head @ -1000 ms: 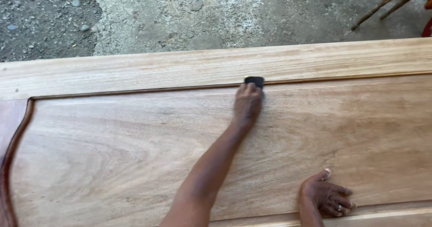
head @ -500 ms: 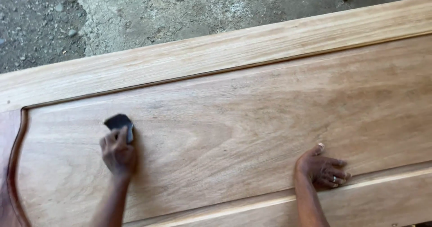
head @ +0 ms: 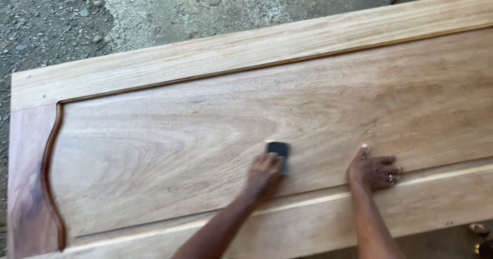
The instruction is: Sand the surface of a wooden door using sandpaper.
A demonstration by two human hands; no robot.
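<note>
Two hands worked on a wooden door that lay flat over gravel ground. The left hand pressed a dark sanding pad onto the central panel, fingers curled closed over the pad's near end; the pad lay just below the panel's middle, toward 6 o'clock. The right hand rested flat at 3 o'clock of the pad, fingers spread open, holding nothing, a ring on one finger. Judged risks: strokes across the grain could scratch the panel; the pad could catch the groove along the curved border at 9 o'clock and round its edge; uneven pressure could dish the surface. The bracing hand stood in the pad's way toward 3 o'clock. A concrete patch lay beyond the door at 12 o'clock; small objects at the lower right corner were too cut off to identify.
</note>
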